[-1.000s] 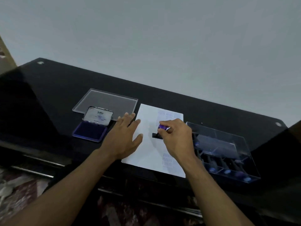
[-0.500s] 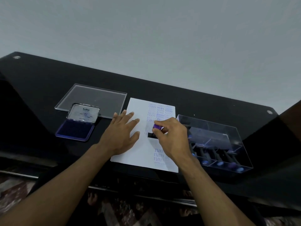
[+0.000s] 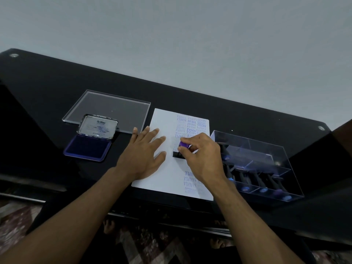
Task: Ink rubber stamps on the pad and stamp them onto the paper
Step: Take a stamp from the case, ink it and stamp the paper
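Note:
A white sheet of paper (image 3: pixel 163 172) lies on the black table, with several blue stamped words along its right half. My right hand (image 3: pixel 202 159) grips a rubber stamp (image 3: pixel 181 150) by its purple knob, and the stamp's black base sits on the paper near the middle. My left hand (image 3: pixel 144 155) lies flat with spread fingers on the paper's left side. The open ink pad (image 3: pixel 87 150) with its raised lid sits to the left of the paper.
A clear acrylic lid (image 3: pixel 108 109) lies behind the ink pad. A clear stamp box (image 3: pixel 266 168) holding several more stamps stands right of the paper. The black table (image 3: pixel 47 92) ends at a near edge just below the paper, with patterned floor beneath.
The camera view has shifted, so everything sits a little differently in frame. Both hands keep their places on the paper, and the stamp stays pressed at the same spot.

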The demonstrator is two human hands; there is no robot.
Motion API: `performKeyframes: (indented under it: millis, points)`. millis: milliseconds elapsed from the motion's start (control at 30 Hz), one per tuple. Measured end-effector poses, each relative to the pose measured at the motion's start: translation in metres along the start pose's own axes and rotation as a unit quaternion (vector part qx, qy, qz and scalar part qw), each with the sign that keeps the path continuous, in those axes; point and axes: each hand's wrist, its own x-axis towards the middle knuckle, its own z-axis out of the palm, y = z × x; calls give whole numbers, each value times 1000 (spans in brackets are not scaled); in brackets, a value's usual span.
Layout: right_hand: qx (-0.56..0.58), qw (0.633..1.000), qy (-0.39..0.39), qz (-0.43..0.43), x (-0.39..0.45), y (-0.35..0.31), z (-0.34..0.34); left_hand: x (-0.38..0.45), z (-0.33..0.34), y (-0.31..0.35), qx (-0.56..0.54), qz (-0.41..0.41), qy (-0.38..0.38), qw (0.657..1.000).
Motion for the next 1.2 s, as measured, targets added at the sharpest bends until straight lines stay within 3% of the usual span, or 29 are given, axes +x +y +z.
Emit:
performKeyframes:
  millis: [1200]
  points:
    - [-31, 999, -37, 7, 7, -6, 1, 0, 0, -1, 11, 2, -7, 1000]
